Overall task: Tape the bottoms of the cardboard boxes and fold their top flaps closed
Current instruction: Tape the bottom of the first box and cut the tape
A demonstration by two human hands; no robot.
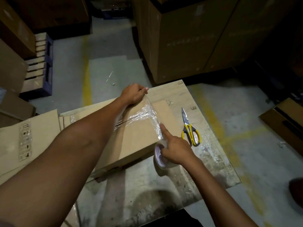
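Clear tape (151, 115) runs lengthwise across the box (136, 136), left hand (134, 94) pinching its end, right hand (176, 150) gripping the roll (161, 157).

I see a scuffed wooden bench (213, 161) carrying a flat cardboard box (137, 138), yellow-handled scissors (190, 128) just beside it, and a tape roll (161, 157).

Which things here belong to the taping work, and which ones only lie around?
In use:
- cardboard box on the work board
- clear tape strip stretched across its end
- tape roll in the right hand
- left hand pinning the far end of the tape
- scissors, probably for cutting the tape

Lying about:
- flat cartons at left
- pallet
- large stacked boxes behind
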